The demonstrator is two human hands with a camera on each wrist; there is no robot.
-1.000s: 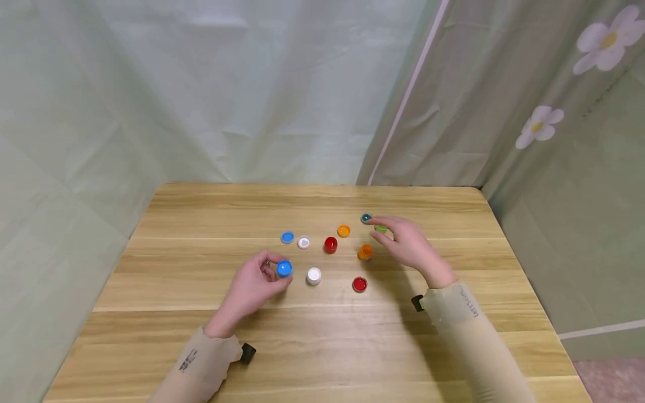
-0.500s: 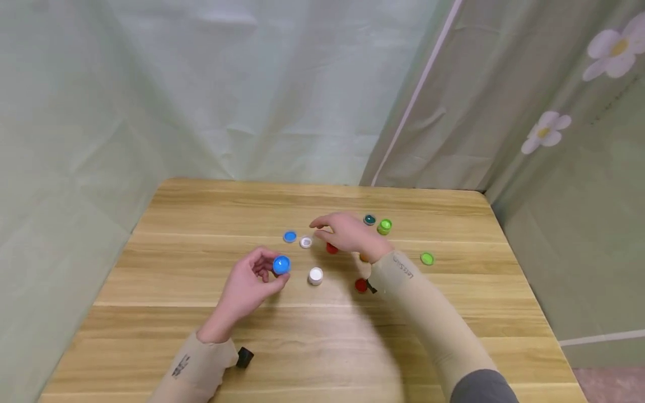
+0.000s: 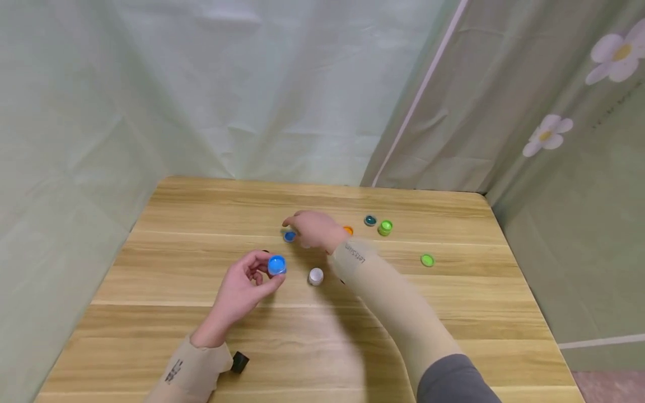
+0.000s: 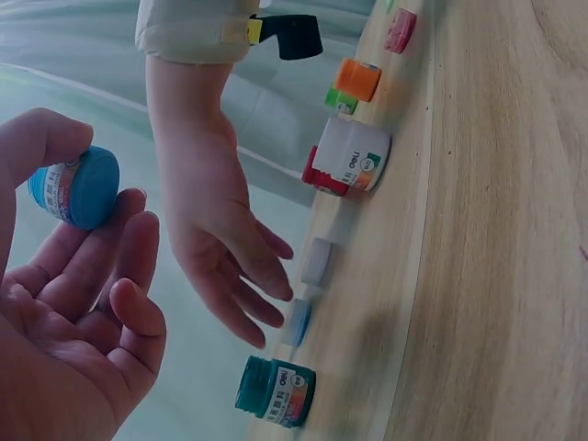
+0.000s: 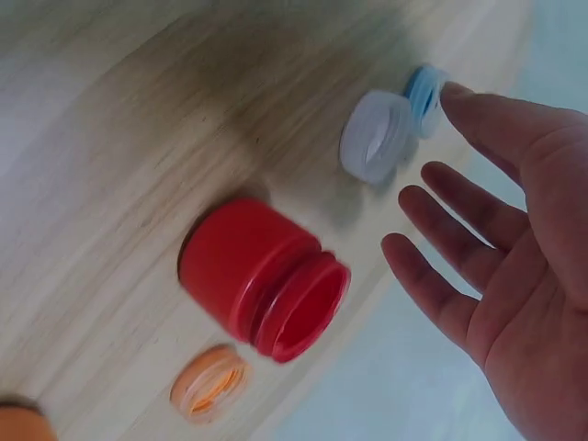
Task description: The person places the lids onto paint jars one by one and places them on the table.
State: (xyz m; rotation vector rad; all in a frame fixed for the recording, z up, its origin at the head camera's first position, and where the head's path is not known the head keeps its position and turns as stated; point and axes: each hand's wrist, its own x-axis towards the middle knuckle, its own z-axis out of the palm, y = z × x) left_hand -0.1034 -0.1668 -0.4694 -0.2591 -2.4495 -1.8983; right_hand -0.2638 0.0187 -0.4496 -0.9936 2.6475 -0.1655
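My left hand [image 3: 244, 282] pinches an uncapped blue paint jar [image 3: 276, 265] between thumb and fingers, raised above the table. In the left wrist view that blue jar [image 4: 78, 188] is tilted, its other fingers loosely bent below. My right hand [image 3: 314, 228] reaches over the blue lid [image 3: 289, 237], holding nothing. Seen from the right wrist, its fingers are spread and one fingertip overlaps the edge of the blue lid [image 5: 424, 99]. A white lid [image 5: 375, 138] lies right beside that. A teal paint jar [image 4: 280, 390] stands near the blue lid in the left wrist view.
An open white jar [image 3: 316, 276] stands between the arms. Under the right forearm are a red jar [image 5: 248, 271] and orange jar [image 5: 23, 424], with an orange lid [image 5: 209, 384] nearby. Further right are a teal lid [image 3: 370, 220], green jar [image 3: 385, 227] and green lid [image 3: 427, 259].
My right hand has swept left across the table, from beside the green jar to above the blue lid. The left hand has drifted slightly left, still holding the blue jar.
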